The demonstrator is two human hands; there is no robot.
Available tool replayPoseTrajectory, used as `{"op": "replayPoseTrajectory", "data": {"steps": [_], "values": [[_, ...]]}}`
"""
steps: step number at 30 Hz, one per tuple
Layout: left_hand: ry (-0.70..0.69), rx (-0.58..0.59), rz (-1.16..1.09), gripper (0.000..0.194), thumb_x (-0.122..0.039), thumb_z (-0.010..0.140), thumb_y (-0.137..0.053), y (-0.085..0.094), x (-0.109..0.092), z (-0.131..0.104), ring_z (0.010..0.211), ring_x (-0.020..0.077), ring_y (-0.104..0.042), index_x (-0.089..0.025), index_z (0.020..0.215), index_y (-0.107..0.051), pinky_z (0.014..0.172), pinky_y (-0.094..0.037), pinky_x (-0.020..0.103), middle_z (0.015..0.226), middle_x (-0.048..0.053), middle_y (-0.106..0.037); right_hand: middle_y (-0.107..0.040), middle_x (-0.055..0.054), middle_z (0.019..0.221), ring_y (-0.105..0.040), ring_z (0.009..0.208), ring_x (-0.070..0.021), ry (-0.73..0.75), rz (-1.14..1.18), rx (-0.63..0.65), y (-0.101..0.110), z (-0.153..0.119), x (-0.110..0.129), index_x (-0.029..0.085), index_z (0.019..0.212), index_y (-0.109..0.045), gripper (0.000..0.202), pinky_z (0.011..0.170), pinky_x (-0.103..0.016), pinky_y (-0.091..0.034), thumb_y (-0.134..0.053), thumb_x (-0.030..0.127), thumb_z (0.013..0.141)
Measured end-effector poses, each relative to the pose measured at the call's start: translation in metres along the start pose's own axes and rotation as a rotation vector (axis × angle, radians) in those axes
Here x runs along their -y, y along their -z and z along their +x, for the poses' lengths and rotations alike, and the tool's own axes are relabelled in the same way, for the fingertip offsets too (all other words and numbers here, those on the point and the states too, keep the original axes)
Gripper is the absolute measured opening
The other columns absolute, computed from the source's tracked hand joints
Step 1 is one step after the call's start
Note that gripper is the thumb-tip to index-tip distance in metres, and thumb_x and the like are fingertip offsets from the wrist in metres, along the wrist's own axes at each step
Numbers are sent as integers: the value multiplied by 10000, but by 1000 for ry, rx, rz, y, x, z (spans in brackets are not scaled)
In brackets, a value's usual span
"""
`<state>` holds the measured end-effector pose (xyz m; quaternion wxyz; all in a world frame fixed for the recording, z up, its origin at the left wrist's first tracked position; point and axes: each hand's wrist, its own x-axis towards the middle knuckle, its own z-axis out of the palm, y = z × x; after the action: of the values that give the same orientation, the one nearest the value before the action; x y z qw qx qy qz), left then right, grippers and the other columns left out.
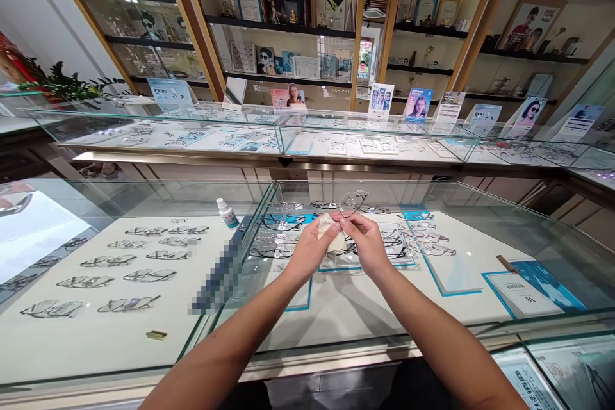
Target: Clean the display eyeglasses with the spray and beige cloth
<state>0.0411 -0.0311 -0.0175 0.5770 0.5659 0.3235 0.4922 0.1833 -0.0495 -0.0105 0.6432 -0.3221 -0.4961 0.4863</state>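
Above the glass counter, both my hands meet in front of me. My left hand [310, 245] is closed around a cream cleaning cloth [328, 227]. Pinched at its near edge by my right hand [366, 240] is a thin-framed pair of eyeglasses [353, 203], which sticks up past my fingertips. The cloth lies against the fingers of both hands, and the part of the glasses inside the grip is hidden. Under my hands, seen through the glass, are rows of eyeglasses [281, 223] on white and blue boards.
A small white bottle [227, 213] stands on the counter to my left. More eyeglasses [108, 261] lie in the left case. A blue-edged card [521, 295] is at the right. Beyond runs a second glass case [269, 125] with sign cards, before wooden shelves [288, 25].
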Motion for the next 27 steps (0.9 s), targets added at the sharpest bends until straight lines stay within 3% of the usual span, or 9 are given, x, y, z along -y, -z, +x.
{"op": "replayPoseTrajectory", "data": {"steps": [5, 8, 12, 15, 20, 23, 27], "values": [[-85, -33, 50, 537, -648, 926, -641, 5, -1, 3, 749, 179, -601, -147, 1079, -756, 733, -486, 287, 841, 52, -709, -811, -52, 1064, -716, 1053, -260, 13, 1, 33, 0, 1, 0, 257, 849, -822, 202, 1011, -407, -525, -805, 459, 847], [-89, 19, 38, 565, -648, 935, -629, 9, 0, 5, 826, 201, -631, -143, 1158, -747, 790, -502, 305, 934, 81, -739, -810, -47, 1081, -711, 1058, -260, -16, 40, -3, 3, 3, -5, 262, 854, -822, 184, 991, -400, -529, -833, 442, 818], [0, 114, -31, 594, -585, 875, -746, 9, 1, 5, 759, 169, -619, -162, 1286, -681, 705, -475, 264, 905, 51, -726, -812, -42, 1098, -703, 1044, -251, -58, 87, -49, 6, 5, -11, 272, 891, -826, 176, 938, -374, -536, -847, 423, 802], [9, 56, -50, 549, -555, 833, -799, 8, 3, 5, 761, 164, -624, -171, 1211, -691, 699, -468, 256, 912, 42, -724, -813, -41, 1074, -707, 1024, -249, -51, 57, 2, 5, 4, -10, 269, 877, -831, 175, 951, -381, -535, -830, 434, 819], [-53, -33, 5, 514, -629, 902, -685, 8, 4, 6, 822, 201, -648, -167, 1120, -741, 775, -497, 304, 910, 64, -735, -814, -39, 1081, -715, 1025, -255, -26, 28, 42, 3, 3, -6, 272, 884, -840, 176, 983, -394, -531, -815, 438, 833], [-33, 44, 48, 554, -648, 926, -637, 8, -1, 4, 841, 202, -650, -176, 1200, -737, 789, -503, 311, 1000, 81, -752, -818, -42, 1089, -715, 1027, -257, -60, 63, -17, 6, 5, -8, 271, 910, -840, 196, 963, -388, -535, -821, 446, 824], [12, 128, 28, 582, -585, 882, -734, 8, -3, 2, 799, 178, -627, -185, 1301, -678, 729, -484, 275, 1013, 67, -742, -819, -40, 1093, -714, 1001, -245, -87, 75, -44, 7, 6, -11, 268, 914, -836, 203, 911, -360, -539, -821, 447, 821]]}}
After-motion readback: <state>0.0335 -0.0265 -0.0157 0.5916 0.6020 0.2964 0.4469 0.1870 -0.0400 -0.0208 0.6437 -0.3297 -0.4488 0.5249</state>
